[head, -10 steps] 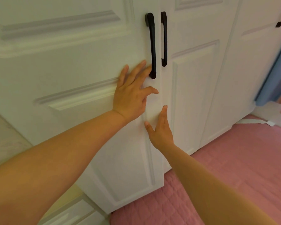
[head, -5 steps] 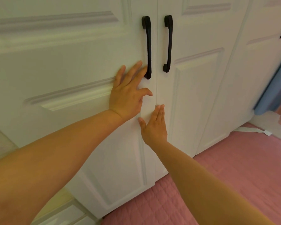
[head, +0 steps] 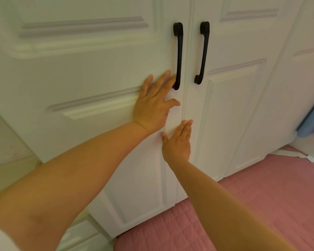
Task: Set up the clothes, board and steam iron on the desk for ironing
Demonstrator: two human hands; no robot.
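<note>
Head view: white panelled wardrobe doors (head: 98, 69) fill the frame, two black handles (head: 178, 55) flanking the centre seam. Left hand (head: 152, 105) lies flat, fingers spread, beside the left handle; right hand (head: 178, 142) presses flat below it. Pink quilted cover (head: 261, 205) lies along the wardrobe's bottom edge. Clothes, board and iron are nowhere visible.
</note>
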